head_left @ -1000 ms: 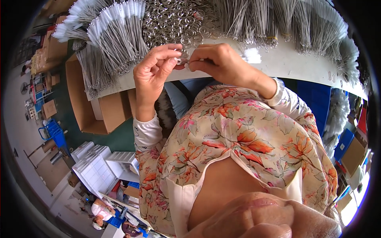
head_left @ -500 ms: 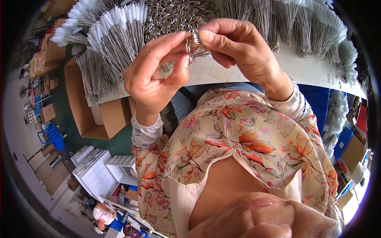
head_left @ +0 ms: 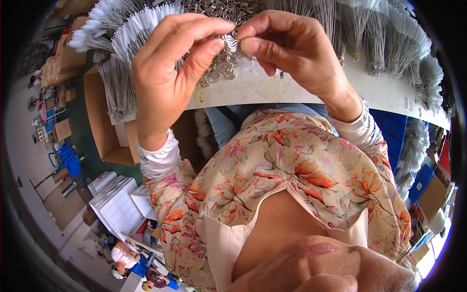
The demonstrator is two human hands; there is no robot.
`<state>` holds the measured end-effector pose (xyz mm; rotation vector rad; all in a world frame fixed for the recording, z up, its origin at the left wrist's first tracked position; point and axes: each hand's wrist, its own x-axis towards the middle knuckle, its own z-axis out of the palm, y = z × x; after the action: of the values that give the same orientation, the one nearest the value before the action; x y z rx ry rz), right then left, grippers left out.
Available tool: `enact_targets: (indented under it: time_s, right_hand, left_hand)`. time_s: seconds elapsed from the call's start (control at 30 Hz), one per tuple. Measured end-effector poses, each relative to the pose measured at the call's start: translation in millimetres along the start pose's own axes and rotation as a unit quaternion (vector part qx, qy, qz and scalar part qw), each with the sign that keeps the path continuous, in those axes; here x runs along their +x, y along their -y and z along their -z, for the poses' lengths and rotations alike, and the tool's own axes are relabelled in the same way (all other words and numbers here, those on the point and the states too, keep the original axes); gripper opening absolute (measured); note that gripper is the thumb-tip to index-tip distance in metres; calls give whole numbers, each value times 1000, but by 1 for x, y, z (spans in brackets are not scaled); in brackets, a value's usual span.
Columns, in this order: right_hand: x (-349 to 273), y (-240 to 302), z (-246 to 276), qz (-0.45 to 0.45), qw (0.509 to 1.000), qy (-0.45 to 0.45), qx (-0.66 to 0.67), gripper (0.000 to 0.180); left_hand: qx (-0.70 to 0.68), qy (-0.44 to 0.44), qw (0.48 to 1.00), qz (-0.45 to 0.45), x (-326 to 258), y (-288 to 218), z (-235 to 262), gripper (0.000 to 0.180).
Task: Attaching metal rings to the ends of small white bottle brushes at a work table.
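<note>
Between my two hands, above the far edge of the table, is a short stack of small shiny metal rings point(head_left: 231, 45), lined up side by side. My right hand point(head_left: 296, 51) pinches the stack's right end between thumb and curled fingers. From the other side, my left hand point(head_left: 168, 65) closes its thumb and forefinger on the stack's left end. Whether one ring is apart from the others is too small to tell. Behind and under the fingers lies a heap of loose metal rings point(head_left: 216, 73), partly hidden by my hands.
Bundles of wire brushes point(head_left: 138, 31) with white bristles lie left of the heap, and more brush bundles point(head_left: 377, 39) line the right. The pale tabletop point(head_left: 301, 92) ends near my body. A cardboard box point(head_left: 99, 121) stands at the left; white crates point(head_left: 116, 204) and people are farther off.
My left hand has moved up and left, its thumb and forefinger now at the stack's end. A loose ring that hung below its fingers is no longer seen there. My right hand shifted slightly.
</note>
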<state>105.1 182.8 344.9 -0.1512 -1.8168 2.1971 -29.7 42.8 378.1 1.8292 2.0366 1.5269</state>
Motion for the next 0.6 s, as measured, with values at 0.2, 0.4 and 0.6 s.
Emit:
enact_targets:
  time_s: [0.2, 0.4, 0.6]
  right_hand:
    - [-1, 6, 3, -13, 998, 34, 41, 16]
    - [3, 1, 5, -29, 998, 39, 29, 18]
    - [4, 1, -6, -23, 996, 87, 28, 17]
  left_hand:
    - [-292, 16, 930, 224, -10, 0, -7, 15]
    - [-2, 113, 982, 152, -12, -18, 1, 18]
    - [-372, -24, 851, 369, -28, -28, 15, 24]
